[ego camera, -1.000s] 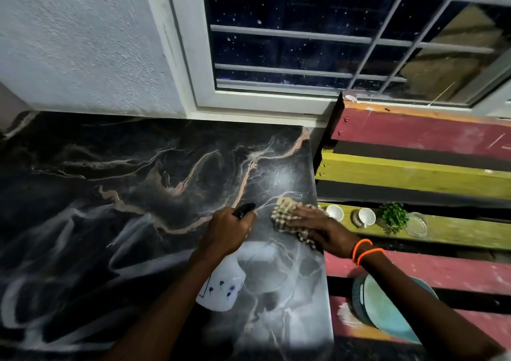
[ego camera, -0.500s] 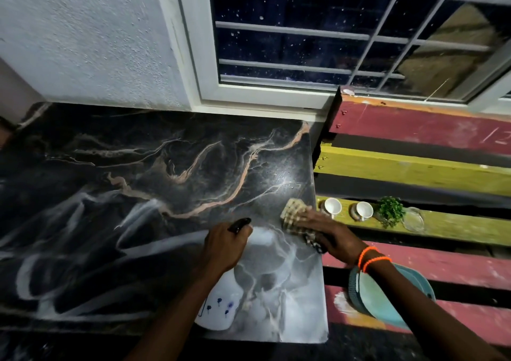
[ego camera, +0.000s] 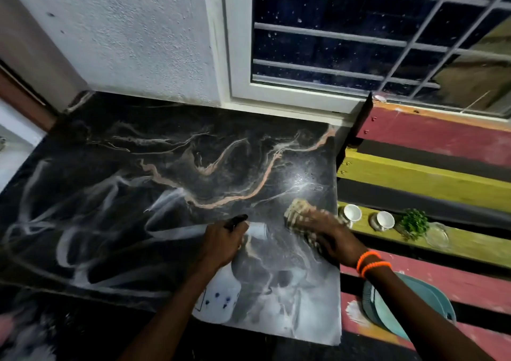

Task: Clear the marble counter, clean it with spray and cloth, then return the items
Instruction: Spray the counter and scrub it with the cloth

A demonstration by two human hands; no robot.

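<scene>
The black marble counter [ego camera: 171, 183] with white and pink veins fills the left and middle. My left hand [ego camera: 221, 243] grips the neck of a white spray bottle [ego camera: 218, 299] with blue flower prints and a black nozzle, held low over the counter's near right part. My right hand [ego camera: 336, 240] presses a checked beige cloth [ego camera: 297, 211] flat on the counter near its right edge. The hand and cloth are blurred by motion. A bright wet sheen shows just beyond the cloth.
To the right stands a red and yellow slatted wooden bench [ego camera: 431, 178]. Two small white cups [ego camera: 352, 212], a little green plant [ego camera: 413, 222] and a glass dish [ego camera: 437, 234] sit on a yellow slat. Teal plates [ego camera: 387, 302] lie lower down. A barred window [ego camera: 359, 28] is behind.
My right hand has slid the cloth along the counter's right edge, a little toward me. My left hand with the bottle has stayed in place. The view has tilted further left.
</scene>
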